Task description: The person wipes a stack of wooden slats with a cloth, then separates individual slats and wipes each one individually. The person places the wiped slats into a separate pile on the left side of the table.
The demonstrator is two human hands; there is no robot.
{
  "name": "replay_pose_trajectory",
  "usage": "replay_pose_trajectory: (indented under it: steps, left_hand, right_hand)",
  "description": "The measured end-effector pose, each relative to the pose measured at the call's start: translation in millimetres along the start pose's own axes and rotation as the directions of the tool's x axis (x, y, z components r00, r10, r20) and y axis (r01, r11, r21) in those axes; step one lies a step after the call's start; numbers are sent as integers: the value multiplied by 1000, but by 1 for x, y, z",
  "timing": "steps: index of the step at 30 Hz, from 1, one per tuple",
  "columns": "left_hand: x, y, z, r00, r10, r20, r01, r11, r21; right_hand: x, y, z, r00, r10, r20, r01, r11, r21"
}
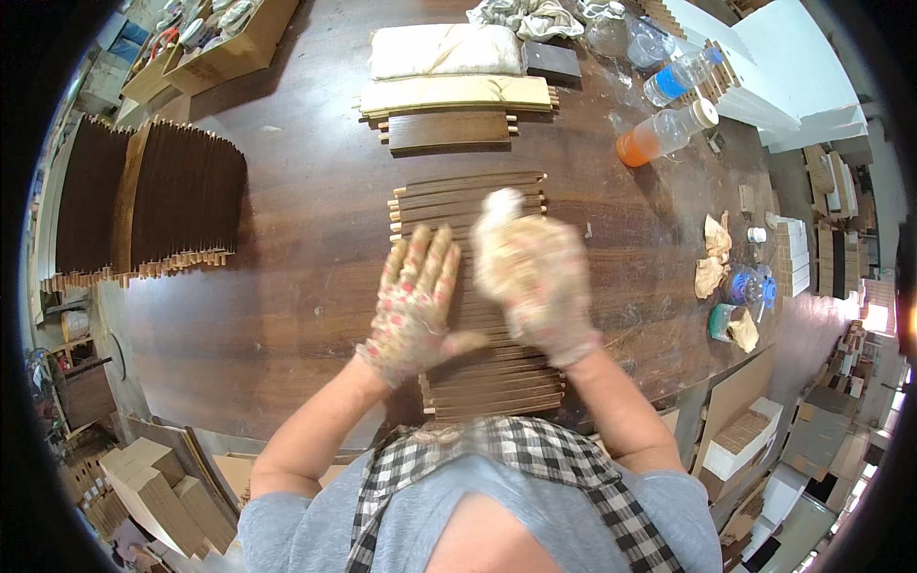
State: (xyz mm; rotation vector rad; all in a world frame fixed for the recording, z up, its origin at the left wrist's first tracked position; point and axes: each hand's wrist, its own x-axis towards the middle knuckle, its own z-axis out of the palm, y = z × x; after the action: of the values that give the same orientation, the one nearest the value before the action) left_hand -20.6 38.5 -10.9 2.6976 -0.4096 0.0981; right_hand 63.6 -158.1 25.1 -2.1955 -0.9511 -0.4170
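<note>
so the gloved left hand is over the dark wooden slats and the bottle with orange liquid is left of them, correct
Not quite: the head view shows the bottle with orange liquid to the right of the dark wooden slats. The gloved left hand is over them.

– Resting on what?
– On a shiny brown worktop (pixel 306 296).
– Bearing what?
– Bears dark slats (pixel 492 377) in the middle, a slat stack (pixel 186 191) at left, a bottle (pixel 666 134) with orange liquid at right.
</note>
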Motion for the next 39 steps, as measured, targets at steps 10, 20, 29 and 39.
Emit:
replay_pose_trajectory:
  steps: [10,20,29,39]
  left_hand:
    - [-17,10,5,1000,-9,16,9,1000,12]
    - [-88,66,-1,984,27,178,-15,998,-66]
    - [-93,76,8,983,-9,183,-2,998,59]
    - [-96,72,22,995,14,94,-21,997,69]
  right_hand:
    - [-76,95,-56,917,395,-51,-398,902,-168]
    - [-101,47,-74,862,470,-191,-441,880,175]
    - [-120,-47,-18,997,-24,80,30,997,-76]
    - [-125,-74,-43,994,0,-113,6,999,54]
